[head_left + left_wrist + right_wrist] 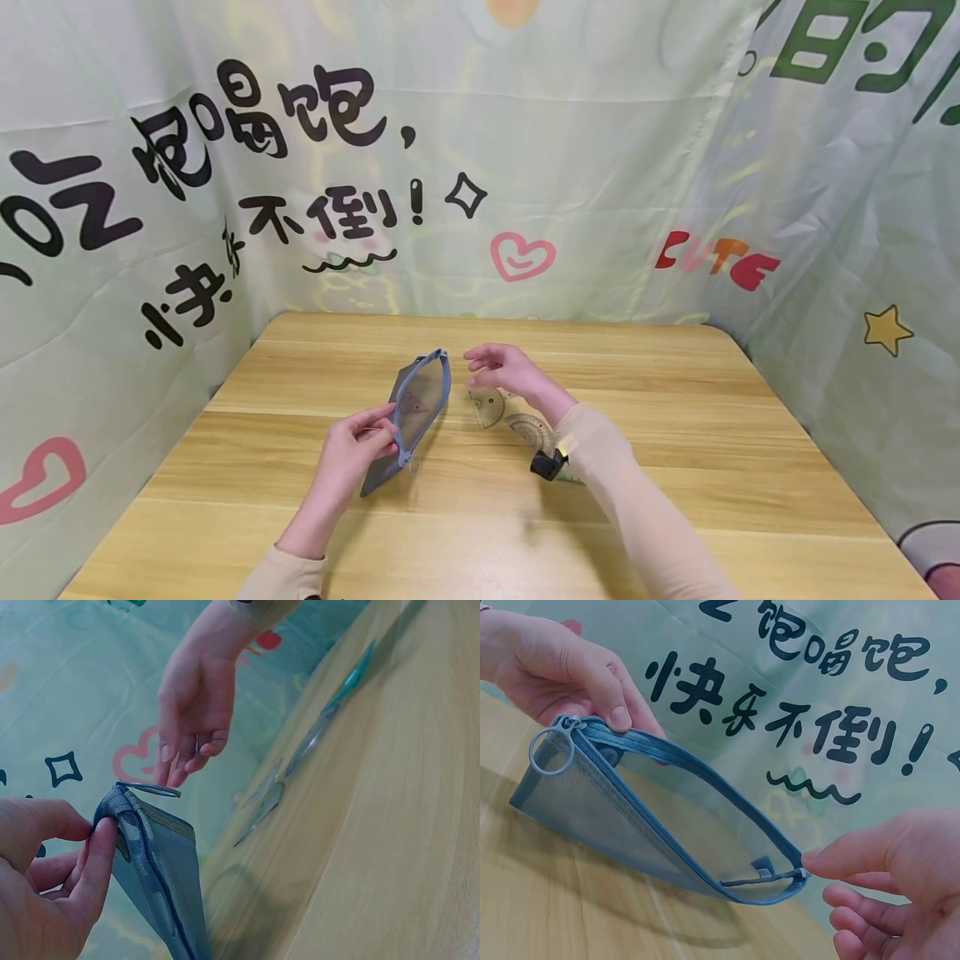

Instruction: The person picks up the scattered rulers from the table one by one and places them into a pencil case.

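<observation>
My left hand (360, 437) pinches the rim of a blue-grey mesh zip pouch (426, 425) between thumb and fingers. The pouch is tilted and its zipper gapes; a ring pull (552, 751) hangs at the end near that hand. Through the mesh a small triangular outline (414, 403) shows. My right hand (504, 368) hovers just beyond the pouch's far end, fingers loosely bent with nothing between them. Below it on the table lie a clear plastic drawing piece with a round scale (489, 407) and a clear protractor (529, 430).
A green-marked clear strip (570, 478) shows partly behind the right wrist, which wears a small black camera (548, 464). The wooden table (675, 400) is bordered by printed fabric curtains (585, 167) at the back and both sides.
</observation>
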Motion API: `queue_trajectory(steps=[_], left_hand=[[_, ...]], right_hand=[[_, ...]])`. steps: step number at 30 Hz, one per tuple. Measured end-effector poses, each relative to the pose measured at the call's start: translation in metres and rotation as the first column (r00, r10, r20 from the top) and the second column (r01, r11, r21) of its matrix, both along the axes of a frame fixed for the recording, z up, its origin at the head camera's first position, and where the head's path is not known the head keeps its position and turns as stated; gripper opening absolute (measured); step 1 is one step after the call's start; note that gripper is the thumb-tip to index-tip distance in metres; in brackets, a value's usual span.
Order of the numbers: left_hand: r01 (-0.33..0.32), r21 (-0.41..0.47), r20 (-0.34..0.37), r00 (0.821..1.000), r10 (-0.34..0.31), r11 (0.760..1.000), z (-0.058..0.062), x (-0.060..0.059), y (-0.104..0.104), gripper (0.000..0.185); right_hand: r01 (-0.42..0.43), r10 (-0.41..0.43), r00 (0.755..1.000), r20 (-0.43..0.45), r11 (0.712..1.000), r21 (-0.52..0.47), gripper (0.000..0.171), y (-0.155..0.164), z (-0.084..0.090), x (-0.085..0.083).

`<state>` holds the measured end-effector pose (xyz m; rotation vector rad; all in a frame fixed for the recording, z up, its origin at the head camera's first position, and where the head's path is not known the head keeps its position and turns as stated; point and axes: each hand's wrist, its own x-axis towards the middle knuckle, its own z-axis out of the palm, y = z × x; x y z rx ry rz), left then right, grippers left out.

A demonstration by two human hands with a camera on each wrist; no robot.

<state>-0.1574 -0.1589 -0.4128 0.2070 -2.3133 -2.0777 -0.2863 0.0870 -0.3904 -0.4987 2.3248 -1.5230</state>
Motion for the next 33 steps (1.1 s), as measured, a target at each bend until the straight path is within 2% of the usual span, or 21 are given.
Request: queue_trajectory(steps=[13,24,33], left_hand=[[0.002,-0.002,-0.002,1.000,-0.002,1.000,0.001,0.001,0.000,0.039],[0.009,-0.007,-0.005,1.000,-0.010,1.000,0.001,0.001,0.000,0.039],[0.008,-0.010,-0.003,1.000,-0.008,1.000,0.002,0.002,0.000,0.039]], right_hand=[[0.034,-0.034,0.999,-0.001,0.999,0.011,0.049,0.015,0.001,0.007],[0.043,-0.043,0.999,0.007,0.999,-0.018,0.050,0.022,-0.001,0.011],[0.038,-0.039,0.999,-0.036,0.999,-0.021,0.050,0.029,-0.004,0.018]])
